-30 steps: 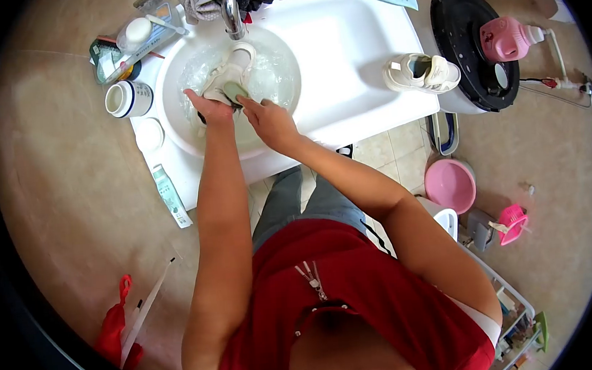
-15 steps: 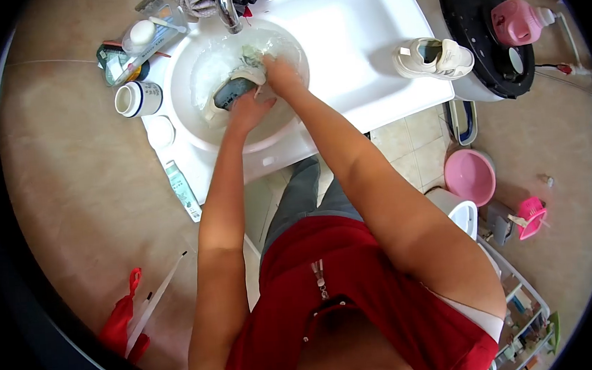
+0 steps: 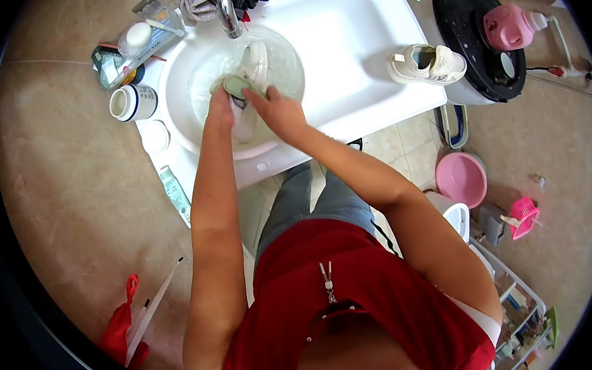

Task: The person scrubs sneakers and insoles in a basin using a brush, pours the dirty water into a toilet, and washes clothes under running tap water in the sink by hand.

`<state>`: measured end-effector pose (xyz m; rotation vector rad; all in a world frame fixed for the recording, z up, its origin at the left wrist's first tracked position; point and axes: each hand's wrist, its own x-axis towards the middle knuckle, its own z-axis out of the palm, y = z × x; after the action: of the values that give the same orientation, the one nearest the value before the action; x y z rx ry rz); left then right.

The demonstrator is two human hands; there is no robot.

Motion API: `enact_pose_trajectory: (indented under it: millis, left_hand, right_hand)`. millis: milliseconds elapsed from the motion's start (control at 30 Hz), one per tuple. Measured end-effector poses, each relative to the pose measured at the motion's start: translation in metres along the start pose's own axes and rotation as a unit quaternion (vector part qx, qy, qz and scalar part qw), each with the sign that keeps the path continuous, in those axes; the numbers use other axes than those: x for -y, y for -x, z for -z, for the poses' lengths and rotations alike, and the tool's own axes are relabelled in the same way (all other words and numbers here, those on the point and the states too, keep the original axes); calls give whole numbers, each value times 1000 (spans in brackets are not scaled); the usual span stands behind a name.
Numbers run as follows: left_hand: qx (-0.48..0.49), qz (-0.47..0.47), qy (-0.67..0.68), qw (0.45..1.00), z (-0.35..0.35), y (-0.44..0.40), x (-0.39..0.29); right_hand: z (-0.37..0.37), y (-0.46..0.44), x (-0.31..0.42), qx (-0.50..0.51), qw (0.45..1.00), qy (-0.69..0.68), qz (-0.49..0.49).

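In the round white basin (image 3: 177, 90) of water, a wet white shoe (image 3: 257, 60) lies partly under the surface, one end toward the tap. Over its middle is a pale green oval thing (image 3: 237, 87), its exact kind unclear. My left hand (image 3: 219, 110) is closed at the shoe's left side, close against the green thing; its fingertips are partly hidden. From the right, my right hand (image 3: 280, 116) curls its fingers onto the green thing's edge. A second off-white shoe (image 3: 427, 64) stands on the white counter to the right.
A metal tap (image 3: 228, 16) overhangs the basin, with bunched cloths (image 3: 197, 2) behind. A white jar (image 3: 133, 103), a round lid (image 3: 155, 136) and a tube (image 3: 174, 192) line the left edge. A pink bottle (image 3: 509, 27) stands on a black lid; a pink tub (image 3: 461, 179) sits below.
The shoe has turned from its dark opening facing up to lying lengthwise in the water. Both hands have shifted, the right one lower, and the pale green thing is now between them.
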<state>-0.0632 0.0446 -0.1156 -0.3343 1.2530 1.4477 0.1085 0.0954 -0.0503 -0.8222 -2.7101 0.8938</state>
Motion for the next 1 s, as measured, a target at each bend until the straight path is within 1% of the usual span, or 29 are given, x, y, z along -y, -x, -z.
enact_pose_trajectory:
  millis: [100, 133, 200, 233, 300, 333, 367, 400, 433, 467, 533, 567, 600, 633, 700, 733, 833, 867, 933, 967, 1000]
  left_hand:
    - [36, -5, 35, 999, 1, -1, 2]
    - [10, -20, 40, 999, -5, 4, 2]
    - [13, -29, 98, 995, 0, 2, 2]
    - [17, -36, 127, 991, 1, 1, -1]
    - [-19, -52, 142, 988, 4, 9, -7]
    - [-38, -62, 152, 986, 7, 14, -11]
    - [-30, -70, 157, 985, 14, 12, -11]
    - [-23, -78, 162, 983, 22, 6, -9]
    - [-16, -86, 167, 982, 31, -3, -5]
    - [-15, -73, 158, 985, 38, -17, -2]
    - [-25, -36, 170, 984, 18, -2, -4]
    - [-32, -17, 176, 984, 11, 4, -3]
    - [1, -14, 200, 980, 18, -10, 4]
    - [11, -17, 205, 979, 14, -6, 5]
    - [35, -20, 213, 976, 1, -2, 6]
    - [42, -38, 219, 974, 1, -1, 6]
    - [78, -56, 185, 978, 5, -4, -4]
    - [48, -52, 174, 982, 6, -3, -7]
    - [3, -41, 111, 993, 33, -32, -2]
    - [-18, -35, 79, 996, 45, -42, -2]
    - [-25, -23, 79, 996, 49, -41, -6]
  right_hand:
    - [-16, -46, -26, -83, 993, 80, 10]
    - [-20, -60, -29, -77, 993, 86, 7]
    - [-23, -76, -26, -60, 993, 98, 1]
    - [-20, -72, -21, -23, 997, 70, -9]
    - [-16, -48, 0, 54, 998, 18, -27]
    - [-15, -30, 9, 93, 996, 6, -13]
    - [-15, -9, 17, 134, 991, -6, 2]
    - [-16, 11, 25, 131, 991, -12, -4]
    - [-18, 10, 21, 117, 993, 19, 13]
    - [-19, 7, 16, 103, 993, 48, 27]
    - [-21, -16, 6, 54, 992, 96, 56]
    - [-23, -33, -2, 32, 991, 118, 50]
    - [-26, -51, -12, 4, 989, 132, 62]
    - [-27, -64, -17, -25, 986, 145, 73]
    - [-34, -80, -21, -26, 997, 54, 37]
    - [-37, -84, -21, -27, 999, 11, 17]
    - [-56, -84, -22, -33, 983, -170, -57]
    - [-62, -84, -24, -37, 979, -190, -62]
    - [-73, -86, -29, -45, 969, -232, -70]
    - [-84, -86, -38, -31, 972, -206, -112]
    - [-99, -85, -51, -19, 972, -179, -153]
